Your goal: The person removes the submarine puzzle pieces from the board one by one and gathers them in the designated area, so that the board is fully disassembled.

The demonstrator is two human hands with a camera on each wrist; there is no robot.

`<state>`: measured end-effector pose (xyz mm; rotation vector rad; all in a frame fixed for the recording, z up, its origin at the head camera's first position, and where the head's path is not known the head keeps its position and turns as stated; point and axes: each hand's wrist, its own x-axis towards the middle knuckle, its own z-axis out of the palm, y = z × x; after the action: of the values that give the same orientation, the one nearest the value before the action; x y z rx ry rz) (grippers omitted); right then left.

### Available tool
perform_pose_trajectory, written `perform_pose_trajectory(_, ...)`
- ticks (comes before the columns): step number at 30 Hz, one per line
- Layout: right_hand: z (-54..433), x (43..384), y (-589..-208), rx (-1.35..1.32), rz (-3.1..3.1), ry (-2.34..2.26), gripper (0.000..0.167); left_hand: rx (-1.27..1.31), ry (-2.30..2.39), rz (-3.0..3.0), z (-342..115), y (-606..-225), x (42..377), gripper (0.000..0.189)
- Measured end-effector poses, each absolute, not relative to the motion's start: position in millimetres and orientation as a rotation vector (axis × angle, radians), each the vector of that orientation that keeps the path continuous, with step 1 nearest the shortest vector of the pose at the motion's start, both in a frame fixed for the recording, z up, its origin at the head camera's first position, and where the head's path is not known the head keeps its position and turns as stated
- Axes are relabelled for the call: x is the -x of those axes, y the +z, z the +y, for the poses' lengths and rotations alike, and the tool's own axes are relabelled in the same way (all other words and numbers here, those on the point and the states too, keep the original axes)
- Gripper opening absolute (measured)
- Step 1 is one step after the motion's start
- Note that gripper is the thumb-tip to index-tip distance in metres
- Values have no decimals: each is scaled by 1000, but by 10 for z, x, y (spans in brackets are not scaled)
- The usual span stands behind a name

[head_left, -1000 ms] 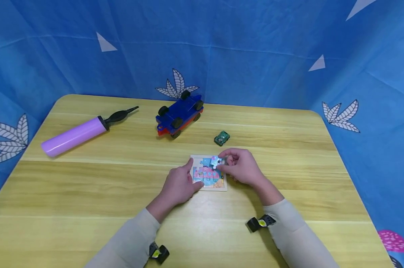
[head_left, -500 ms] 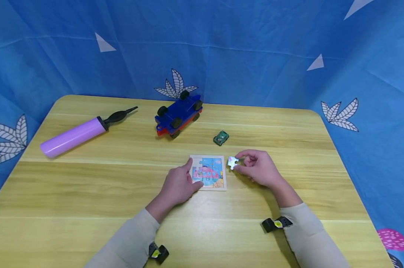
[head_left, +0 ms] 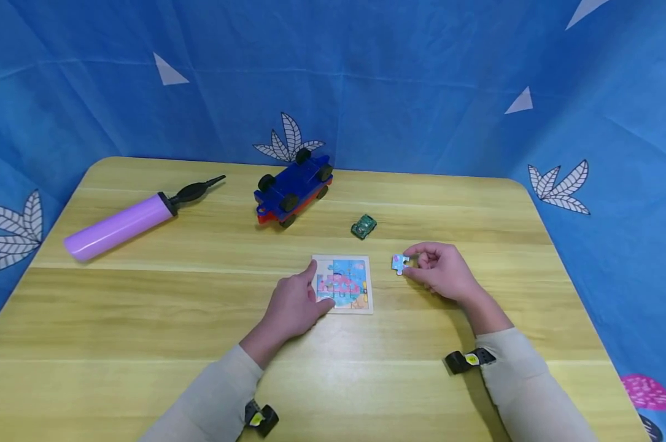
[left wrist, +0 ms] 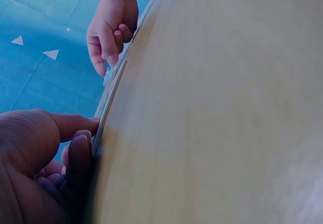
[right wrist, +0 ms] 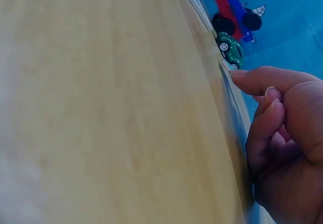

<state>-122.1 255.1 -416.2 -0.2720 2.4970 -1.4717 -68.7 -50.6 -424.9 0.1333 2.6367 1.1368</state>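
Note:
A small square jigsaw puzzle in a pale tray [head_left: 352, 311] lies flat on the table, showing a pink and blue picture with a bare cream patch at its upper left. My left hand [head_left: 294, 305] grips the tray's left side, index finger at the upper left and thumb over the lower edge. To the right of the tray, my right hand [head_left: 440, 270] pinches a loose puzzle piece [head_left: 399, 263] between thumb and index finger, its other fingers curled in. In the right wrist view the piece is mostly hidden beyond the thumb [right wrist: 252, 79].
Behind the puzzle sits a small green toy car [head_left: 363, 226]. A blue and red toy vehicle [head_left: 294, 189] lies wheels up near the back edge. The purple hand pump [head_left: 120, 227] lies at the left of the wooden table [head_left: 145, 319]. A blue cloth [head_left: 393, 86] hangs behind.
My right hand has carried the puzzle piece rightward, from over the tray to beside it. The left hand has stayed on the tray's left side.

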Motion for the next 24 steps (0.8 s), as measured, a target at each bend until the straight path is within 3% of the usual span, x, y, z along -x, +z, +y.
perform_pose_trajectory(24, 2582, 1361, -4287, 82, 2371, -1519, 30, -140, 1133, 2642, -511, -4209, 685, 88)
